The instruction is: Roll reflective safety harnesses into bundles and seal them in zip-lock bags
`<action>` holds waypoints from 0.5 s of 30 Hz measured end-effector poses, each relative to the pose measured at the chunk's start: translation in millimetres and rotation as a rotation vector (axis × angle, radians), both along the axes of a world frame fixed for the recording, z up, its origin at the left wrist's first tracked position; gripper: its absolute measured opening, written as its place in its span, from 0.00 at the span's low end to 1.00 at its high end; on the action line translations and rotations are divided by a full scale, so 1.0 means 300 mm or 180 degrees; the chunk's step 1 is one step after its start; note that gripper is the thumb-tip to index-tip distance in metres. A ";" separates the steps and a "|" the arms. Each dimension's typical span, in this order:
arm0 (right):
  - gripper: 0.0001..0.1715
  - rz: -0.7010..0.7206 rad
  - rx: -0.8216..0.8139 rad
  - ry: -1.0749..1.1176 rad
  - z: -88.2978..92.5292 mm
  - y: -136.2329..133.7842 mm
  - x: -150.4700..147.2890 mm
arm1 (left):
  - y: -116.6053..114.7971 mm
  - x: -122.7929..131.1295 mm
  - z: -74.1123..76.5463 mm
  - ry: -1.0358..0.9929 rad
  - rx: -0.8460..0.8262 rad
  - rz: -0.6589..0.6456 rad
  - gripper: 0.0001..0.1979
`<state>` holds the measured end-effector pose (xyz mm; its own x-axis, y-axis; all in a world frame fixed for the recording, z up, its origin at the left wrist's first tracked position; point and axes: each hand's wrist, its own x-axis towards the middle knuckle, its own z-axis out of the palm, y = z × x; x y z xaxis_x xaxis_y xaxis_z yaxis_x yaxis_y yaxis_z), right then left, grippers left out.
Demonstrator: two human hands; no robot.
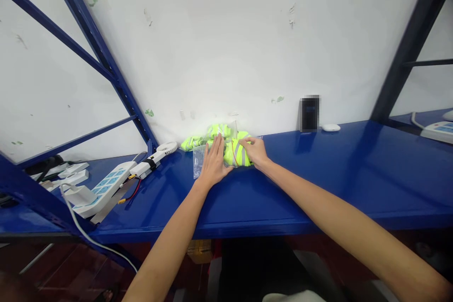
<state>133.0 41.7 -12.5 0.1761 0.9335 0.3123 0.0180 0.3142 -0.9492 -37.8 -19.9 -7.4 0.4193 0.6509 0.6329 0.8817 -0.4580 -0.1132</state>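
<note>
Bright yellow-green reflective vests (239, 155) with silver stripes lie bundled in clear plastic bags on the blue shelf. My left hand (213, 163) rests flat over the bags, its fingers stretched out. With thumb and fingertips closed, my right hand (255, 149) pinches the plastic bag of the front vest, near a thin red line that looks like its seal. Behind my left fingers sits another yellow-green bundle (217, 130), against the wall. A clear bag end (198, 163) pokes out to the left of my left hand.
Left of the bags lie a white handheld fan (166, 146), a red-and-black cable (133, 192) and a white power strip (106, 188). Farther right, a dark box (309, 114) and a small white case (331, 128) stand by the wall. Blue frame posts (123, 89) rise at the left.
</note>
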 end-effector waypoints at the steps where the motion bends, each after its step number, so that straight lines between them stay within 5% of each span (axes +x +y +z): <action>1: 0.17 0.0034 0.0061 -0.0080 0.003 -0.005 -0.003 | 0.001 -0.002 -0.004 -0.0019 -0.0018 0.0084 0.50; 15: 0.19 0.0091 0.0262 -0.0921 0.022 0.016 0.030 | 0.005 -0.004 -0.016 -0.0167 0.0062 0.0372 0.49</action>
